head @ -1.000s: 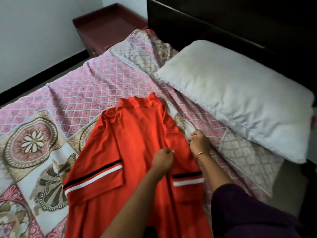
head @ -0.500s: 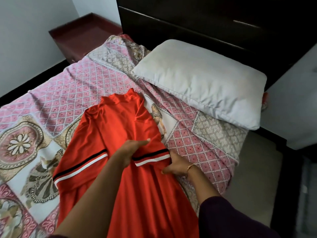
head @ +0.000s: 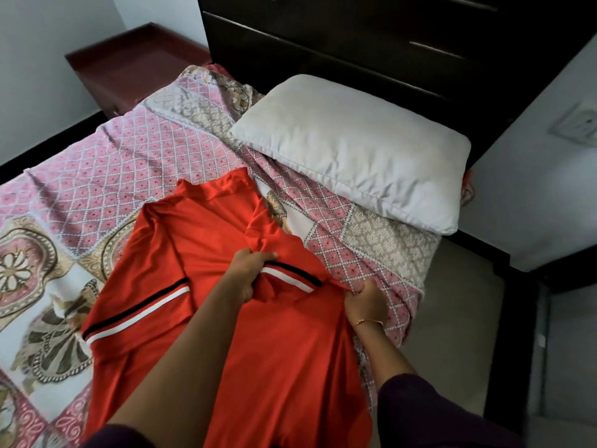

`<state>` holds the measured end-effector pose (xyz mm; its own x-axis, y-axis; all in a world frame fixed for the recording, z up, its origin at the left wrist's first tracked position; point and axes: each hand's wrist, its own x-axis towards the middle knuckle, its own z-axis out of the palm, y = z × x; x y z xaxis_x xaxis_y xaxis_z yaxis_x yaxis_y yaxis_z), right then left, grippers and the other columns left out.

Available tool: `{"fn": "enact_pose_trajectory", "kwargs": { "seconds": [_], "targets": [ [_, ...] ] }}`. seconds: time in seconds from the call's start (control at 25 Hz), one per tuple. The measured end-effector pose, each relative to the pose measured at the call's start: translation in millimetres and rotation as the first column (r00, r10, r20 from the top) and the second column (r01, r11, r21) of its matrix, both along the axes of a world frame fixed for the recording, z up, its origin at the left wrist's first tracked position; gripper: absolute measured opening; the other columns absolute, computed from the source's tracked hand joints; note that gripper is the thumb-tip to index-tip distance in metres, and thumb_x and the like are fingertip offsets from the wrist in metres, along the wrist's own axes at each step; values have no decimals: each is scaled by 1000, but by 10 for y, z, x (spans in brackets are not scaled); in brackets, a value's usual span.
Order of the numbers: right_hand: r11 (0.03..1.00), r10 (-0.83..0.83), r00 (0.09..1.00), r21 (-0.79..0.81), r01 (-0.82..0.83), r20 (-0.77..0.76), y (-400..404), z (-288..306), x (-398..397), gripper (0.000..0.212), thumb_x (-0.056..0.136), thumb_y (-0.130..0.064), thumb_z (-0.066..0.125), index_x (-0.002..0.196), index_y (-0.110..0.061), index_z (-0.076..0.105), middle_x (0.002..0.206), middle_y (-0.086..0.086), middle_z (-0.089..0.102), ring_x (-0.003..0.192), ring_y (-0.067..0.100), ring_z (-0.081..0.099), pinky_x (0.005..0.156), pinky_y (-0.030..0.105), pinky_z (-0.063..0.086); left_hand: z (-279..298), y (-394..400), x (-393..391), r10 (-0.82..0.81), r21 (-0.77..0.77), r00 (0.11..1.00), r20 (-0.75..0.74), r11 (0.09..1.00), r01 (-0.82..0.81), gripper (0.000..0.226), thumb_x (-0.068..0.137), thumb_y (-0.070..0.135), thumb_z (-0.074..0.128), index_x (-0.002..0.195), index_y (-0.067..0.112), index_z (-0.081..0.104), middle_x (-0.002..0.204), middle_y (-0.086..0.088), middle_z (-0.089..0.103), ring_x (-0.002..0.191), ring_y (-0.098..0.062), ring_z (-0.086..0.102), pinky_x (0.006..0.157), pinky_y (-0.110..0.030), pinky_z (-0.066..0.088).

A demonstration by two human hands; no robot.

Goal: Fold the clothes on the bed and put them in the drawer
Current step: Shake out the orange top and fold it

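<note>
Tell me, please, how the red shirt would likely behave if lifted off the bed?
The red shirt probably droops limply: it bunches where the left hand grips the sleeve. Its faint sheen suggests slippery cloth. It looks light; the right hand pinches its edge easily.

red shirt (head: 274, 367): hem cut off by bottom edge | bed (head: 97, 176): left part out of frame

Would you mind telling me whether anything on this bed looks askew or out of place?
The patterned pink bedsheet is rumpled near the white pillow, which lies at an angle. The red shirt is bunched where the left hand and right hand grip it, mid-fold.
</note>
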<state>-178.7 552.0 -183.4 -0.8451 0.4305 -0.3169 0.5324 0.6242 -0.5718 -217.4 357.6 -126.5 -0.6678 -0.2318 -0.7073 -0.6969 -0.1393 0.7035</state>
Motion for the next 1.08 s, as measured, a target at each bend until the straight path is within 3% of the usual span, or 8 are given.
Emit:
{"fn": "enact_pose_trajectory", "kwargs": {
  "seconds": [0.12, 0.2, 0.28, 0.36, 0.48, 0.68, 0.92, 1.08],
  "targets": [
    [984, 175, 959, 78, -162, -221, -177, 23, 158, 13, 78, -14, 52, 67, -15, 45, 66, 15, 55, 64, 31, 53, 54, 29, 24, -270, -208, 165, -180, -506, 976, 122, 835, 218, 16, 83, 9, 59, 96, 0, 63, 97, -22, 65, 81, -30, 60, 69, -34, 46],
    [975, 216, 878, 52, -215, -427, -331, 55, 219, 13, 70, -24, 44, 60, -19, 38, 53, -2, 38, 49, 20, 36, 44, 27, 18, -348, -397, 299, -318, -633, 903, 289, 644, 430, 32, 85, 17, 54, 109, -1, 63, 114, -24, 63, 104, -35, 60, 82, -37, 47],
    [976, 207, 830, 46, -214, -518, -461, 102, 99, 15, 72, -25, 44, 61, -15, 47, 57, -2, 42, 48, 16, 36, 42, 18, 18, -359, -545, 364, -386, -638, 830, 403, 532, 557, 38, 88, 25, 51, 117, 1, 60, 121, -21, 60, 113, -35, 57, 90, -38, 45],
    [959, 274, 826, 81, -270, -492, -601, 113, -120, 16, 79, -18, 51, 71, -6, 58, 67, 9, 56, 55, 22, 51, 47, 20, 28, -363, -624, 374, -385, -639, 834, 395, 538, 550, 39, 88, 28, 50, 116, 4, 60, 121, -19, 60, 113, -34, 56, 90, -37, 45],
    [878, 466, 827, 43, -477, -314, -930, 83, -503, 18, 90, -7, 51, 99, -1, 66, 102, 19, 58, 89, 35, 58, 71, 34, 44, -380, -678, 328, -302, -679, 919, 255, 620, 392, 42, 88, 42, 52, 111, 7, 62, 114, -16, 62, 109, -34, 56, 83, -35, 43],
    [767, 641, 742, 112, -632, -195, -1394, -10, -1166, 44, 92, 2, 38, 124, -17, 61, 131, 18, 43, 118, 35, 45, 103, 43, 36, -506, -709, 1, -252, -643, 968, 18, 738, 204, 42, 88, 39, 61, 105, 1, 64, 106, -18, 66, 104, -32, 58, 80, -33, 41],
    [571, 804, 593, 223, -790, 42, -1544, -23, -1984, 31, 92, -6, 46, 117, -10, 64, 121, 19, 56, 113, 34, 53, 91, 33, 42, -595, -755, -508, -296, -631, 945, -137, 762, 147, 33, 87, 34, 64, 92, 1, 67, 92, -21, 67, 92, -33, 61, 66, -33, 31],
    [639, 727, 685, 395, -660, -32, -1529, 31, -2460, 28, 91, -5, 47, 110, -6, 68, 111, 22, 64, 105, 35, 60, 86, 34, 46, -589, -758, -801, -336, -729, 908, -250, 682, 52, 26, 93, 23, 56, 90, -1, 61, 91, -25, 66, 89, -39, 60, 64, -35, 29]
  ]
}}
